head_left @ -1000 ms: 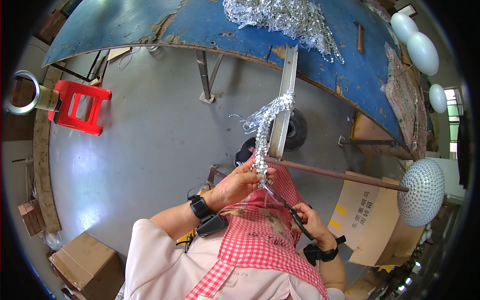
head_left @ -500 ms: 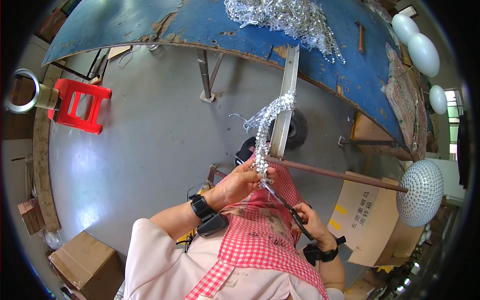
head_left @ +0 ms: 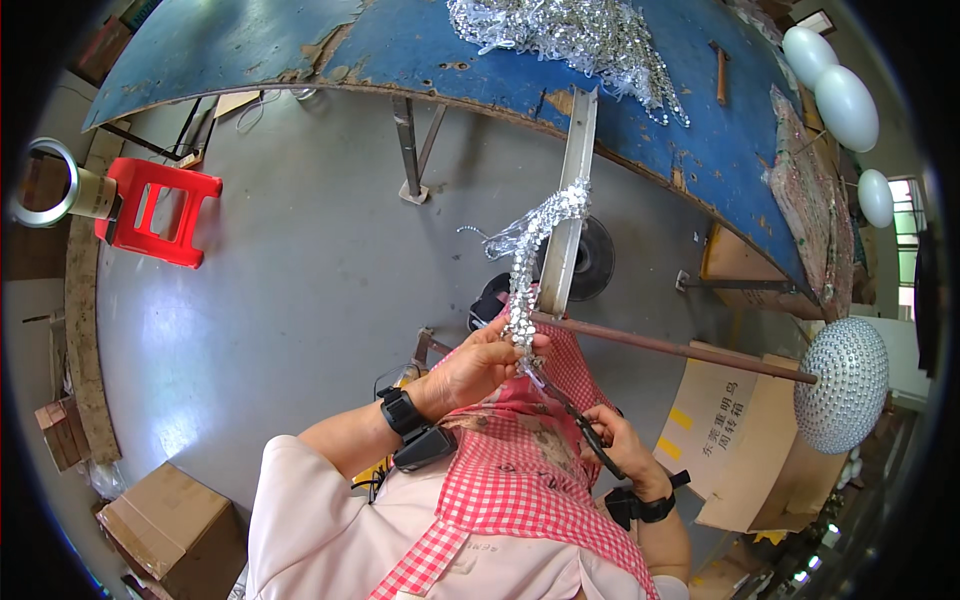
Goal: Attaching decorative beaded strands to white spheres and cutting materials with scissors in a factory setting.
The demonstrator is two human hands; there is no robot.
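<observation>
A chain of shiny silver beads [head_left: 524,290] hangs over a pale metal bar and runs down to my lap. My left hand [head_left: 478,362] is closed around its lower end, fingers pinching the beads. In my right hand [head_left: 622,448] is a long-nosed, plier-like tool [head_left: 566,408] with dark handles. The tool's tip reaches up to the bottom of the chain, just below my left fingers. Whether its jaws grip a bead is too small to tell. A clear, shiny bundle with a thin loose tail [head_left: 474,231] sticks out leftward from the chain's upper part.
The metal bar [head_left: 566,250] juts from a worn blue table [head_left: 400,50]. On the table lie a heap of silver bead strands [head_left: 575,40] and a hammer [head_left: 721,75]. A rusty rod [head_left: 680,350] carries a studded silver ball [head_left: 845,385] at right. A red stool [head_left: 150,205] stands left.
Both hands keep almost the same place. The tool's tip has shifted very slightly at the chain's lower end; the chain still hangs over the bar.
</observation>
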